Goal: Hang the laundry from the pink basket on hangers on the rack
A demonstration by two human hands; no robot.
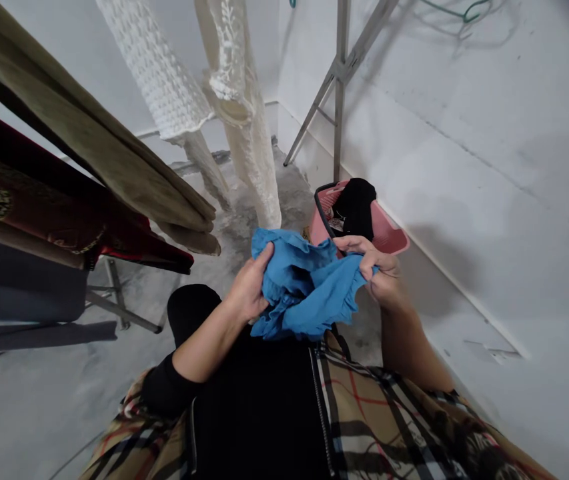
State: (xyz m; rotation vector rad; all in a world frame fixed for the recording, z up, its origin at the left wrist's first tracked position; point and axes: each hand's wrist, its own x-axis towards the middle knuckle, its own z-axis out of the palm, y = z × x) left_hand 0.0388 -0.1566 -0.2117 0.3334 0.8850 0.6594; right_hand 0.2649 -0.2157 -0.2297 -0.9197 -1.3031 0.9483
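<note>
Fabric is hiding much here: a bunched blue cloth [304, 287] is covering the fingertips of the left hand [249, 290], and its folds are making its true shape hard to read. The cloth is stretching left to right, its long axis running roughly level between the two hands, with ruffled edges hanging down. The left hand is gripping its left end and the right hand [381, 273] is pinching its right end, both closed on it. Behind it, a pink basket [389, 233], partly hidden, is sitting at the right edge of the floor [39, 400] against the wall [489, 133].
</note>
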